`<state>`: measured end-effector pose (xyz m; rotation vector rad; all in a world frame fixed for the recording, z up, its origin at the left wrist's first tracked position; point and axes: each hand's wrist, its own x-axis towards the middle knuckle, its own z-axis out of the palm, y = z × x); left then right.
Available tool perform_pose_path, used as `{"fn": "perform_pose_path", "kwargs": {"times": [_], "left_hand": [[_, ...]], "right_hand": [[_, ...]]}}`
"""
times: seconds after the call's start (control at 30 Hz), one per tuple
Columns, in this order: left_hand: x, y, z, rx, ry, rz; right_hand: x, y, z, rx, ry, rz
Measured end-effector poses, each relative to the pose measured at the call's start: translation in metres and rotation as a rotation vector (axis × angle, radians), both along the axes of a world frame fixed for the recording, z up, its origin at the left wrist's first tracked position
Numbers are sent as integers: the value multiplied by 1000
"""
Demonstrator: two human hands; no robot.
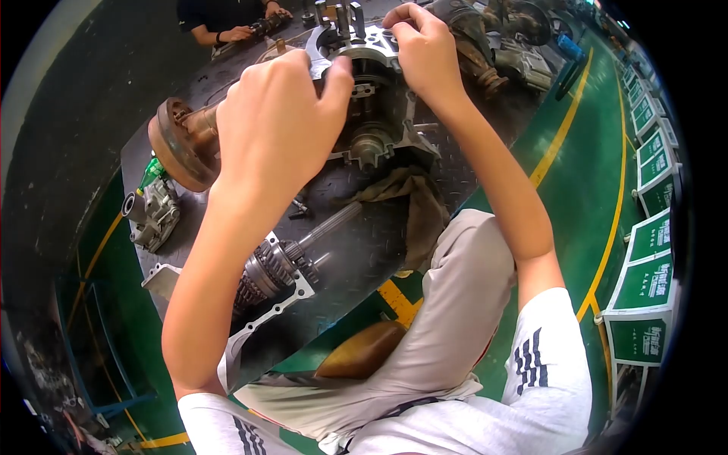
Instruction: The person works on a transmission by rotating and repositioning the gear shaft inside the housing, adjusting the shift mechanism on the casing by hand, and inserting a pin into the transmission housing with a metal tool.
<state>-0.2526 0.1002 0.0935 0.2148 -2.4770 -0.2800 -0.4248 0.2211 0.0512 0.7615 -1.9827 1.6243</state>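
Note:
At the far side of the bench a bright metal plate with holes (379, 42) sits at the top of a gearbox housing (413, 140). Upright metal posts (349, 19) stand at the plate. A round shaft end (368, 149) shows in the housing's near side. My left hand (277, 121) is at the plate's left edge, its thumb along the near rim; its curled fingers are mostly hidden behind the hand. With bent fingers closed at the plate's right edge, my right hand (428, 57) grips there.
Nearer me lies an open casing (262, 326) with a gear set and splined shaft (326, 231). A brown cloth (425, 216) lies beside it. To the left are a rusty drum (178, 144) and a small metal casting (155, 216). Another person's hand (237, 33) is across the bench.

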Motion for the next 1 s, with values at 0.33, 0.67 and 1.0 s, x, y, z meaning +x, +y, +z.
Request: {"fn": "perform_pose_path", "kwargs": {"times": [0.33,0.67,1.0], "left_hand": [[-17,1,-14,-408,99,76],[-27,12,-31,-465,280,164],[-26,0,-32,-251,373,-32]], "right_hand": [[8,2,3,13,11,-6],[-3,4,-6,145,-2,-9],[-1,-1,-8,43,60,-17]]}}
